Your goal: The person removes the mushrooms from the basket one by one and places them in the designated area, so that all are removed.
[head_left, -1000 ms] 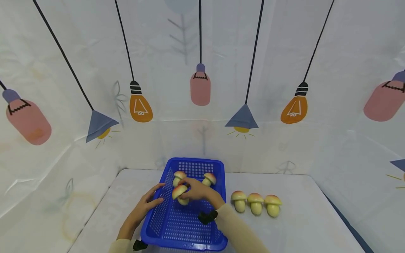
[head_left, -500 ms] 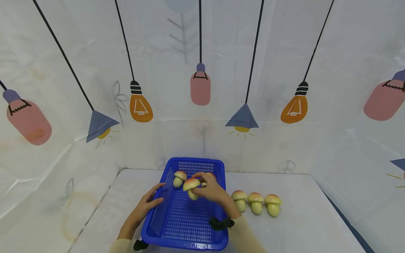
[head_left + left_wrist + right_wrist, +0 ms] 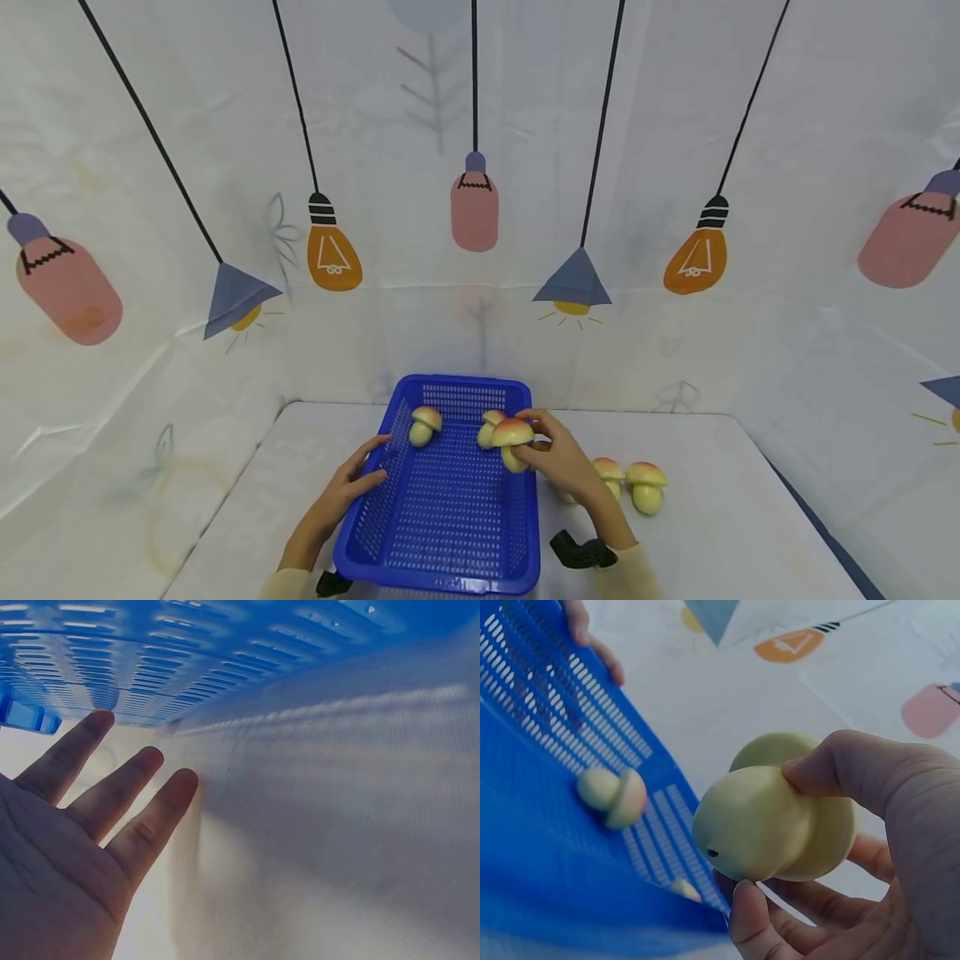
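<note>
A toy mushroom [image 3: 513, 435] with a red-tinged cap and pale yellow stem is held in my right hand [image 3: 564, 460] over the right rim of the blue plastic basket [image 3: 438, 581]. In the right wrist view, thumb and fingers grip this mushroom [image 3: 754, 821] around its stem and cap. Two similar mushrooms lie inside the basket: one at the back left [image 3: 425, 427], another at the back right [image 3: 487, 431], partly behind the held one. My left hand [image 3: 341, 492] is at the basket's left side; in the left wrist view its fingers [image 3: 139, 836] stretch out straight beside the slotted wall.
Right of the basket, a row of mushrooms stands on the white table [image 3: 735, 517]: one at the right end [image 3: 647, 488], a middle one [image 3: 611, 475] and a third mostly hidden behind my right hand. A printed cloth wall [image 3: 637, 358] rises behind the table.
My right hand has carried the mushroom from the basket's back left rightwards to its right rim, uncovering the back-right mushroom and covering part of the row outside. My left hand stays put.
</note>
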The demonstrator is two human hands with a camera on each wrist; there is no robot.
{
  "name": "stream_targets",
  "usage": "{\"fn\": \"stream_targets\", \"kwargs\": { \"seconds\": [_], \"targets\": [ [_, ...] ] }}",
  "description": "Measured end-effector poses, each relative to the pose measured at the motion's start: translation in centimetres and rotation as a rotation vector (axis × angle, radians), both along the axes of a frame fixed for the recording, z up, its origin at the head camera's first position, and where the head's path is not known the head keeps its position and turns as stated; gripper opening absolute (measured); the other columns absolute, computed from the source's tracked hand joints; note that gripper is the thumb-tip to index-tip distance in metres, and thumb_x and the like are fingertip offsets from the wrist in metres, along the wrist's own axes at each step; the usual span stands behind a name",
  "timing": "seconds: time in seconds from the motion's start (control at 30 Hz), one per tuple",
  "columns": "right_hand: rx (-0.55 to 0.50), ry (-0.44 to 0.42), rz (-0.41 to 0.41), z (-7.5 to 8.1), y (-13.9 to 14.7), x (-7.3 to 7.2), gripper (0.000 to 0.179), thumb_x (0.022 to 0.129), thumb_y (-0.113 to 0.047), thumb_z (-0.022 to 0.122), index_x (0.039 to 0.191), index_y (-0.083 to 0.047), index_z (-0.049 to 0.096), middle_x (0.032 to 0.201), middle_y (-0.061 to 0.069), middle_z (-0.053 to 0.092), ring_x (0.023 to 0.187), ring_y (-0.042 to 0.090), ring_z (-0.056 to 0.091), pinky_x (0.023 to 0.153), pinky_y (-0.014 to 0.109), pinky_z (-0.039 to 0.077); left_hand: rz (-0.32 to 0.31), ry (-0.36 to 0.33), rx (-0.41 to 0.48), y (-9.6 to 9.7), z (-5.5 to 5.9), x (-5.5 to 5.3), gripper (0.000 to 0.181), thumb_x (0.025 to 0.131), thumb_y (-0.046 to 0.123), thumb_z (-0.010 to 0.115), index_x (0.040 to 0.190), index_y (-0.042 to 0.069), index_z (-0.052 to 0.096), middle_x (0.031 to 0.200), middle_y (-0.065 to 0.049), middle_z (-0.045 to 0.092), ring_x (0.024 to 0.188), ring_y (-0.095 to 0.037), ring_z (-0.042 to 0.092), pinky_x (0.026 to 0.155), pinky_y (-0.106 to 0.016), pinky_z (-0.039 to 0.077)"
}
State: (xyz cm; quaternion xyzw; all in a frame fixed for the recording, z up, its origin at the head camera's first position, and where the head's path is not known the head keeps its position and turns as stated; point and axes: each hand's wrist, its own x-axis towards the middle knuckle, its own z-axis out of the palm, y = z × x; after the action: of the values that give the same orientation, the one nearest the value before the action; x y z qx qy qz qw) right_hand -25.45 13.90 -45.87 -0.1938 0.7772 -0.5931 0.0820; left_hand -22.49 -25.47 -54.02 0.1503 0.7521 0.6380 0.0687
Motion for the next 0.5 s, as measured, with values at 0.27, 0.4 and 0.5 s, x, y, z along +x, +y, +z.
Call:
{"fn": "stream_targets", "kwargs": {
  "seconds": [0.27,0.4,0.5],
  "targets": [
    [0.034,0.007,-0.084,0.1,4.6,0.4,0.054,0.095,-0.016,0.073,0.144,-0.008,0.05,0.138,0.026,0.058,0.105,0.024,0.068,0.079,0.03,0.058,-0.014,-0.013,0.03,0.1,0.1,0.2,0.059,0.107,0.015,0.048,0.161,0.009,0.023,0.146,-0.042,0.041,0.113,-0.039,0.065,0.086,-0.042,0.059],
    [0.053,0.006,-0.121,0.6,7.0,0.6,0.056,0.095,-0.017,0.075,0.144,-0.009,0.05,0.137,0.026,0.058,0.1,0.021,0.07,0.077,0.034,0.059,-0.011,-0.011,0.021,0.1,0.2,0.2,0.058,0.107,0.016,0.049,0.159,0.008,0.025,0.148,-0.04,0.041,0.114,-0.037,0.064,0.087,-0.041,0.058],
    [0.062,0.013,-0.139,0.8,8.7,0.7,0.058,0.095,-0.017,0.075,0.145,-0.008,0.049,0.136,0.027,0.058,0.098,0.017,0.07,0.076,0.035,0.06,-0.014,-0.008,0.018,0.1,0.2,0.2,0.057,0.107,0.016,0.048,0.159,0.007,0.025,0.147,-0.04,0.041,0.114,-0.038,0.065,0.087,-0.042,0.059]
  ]
}}
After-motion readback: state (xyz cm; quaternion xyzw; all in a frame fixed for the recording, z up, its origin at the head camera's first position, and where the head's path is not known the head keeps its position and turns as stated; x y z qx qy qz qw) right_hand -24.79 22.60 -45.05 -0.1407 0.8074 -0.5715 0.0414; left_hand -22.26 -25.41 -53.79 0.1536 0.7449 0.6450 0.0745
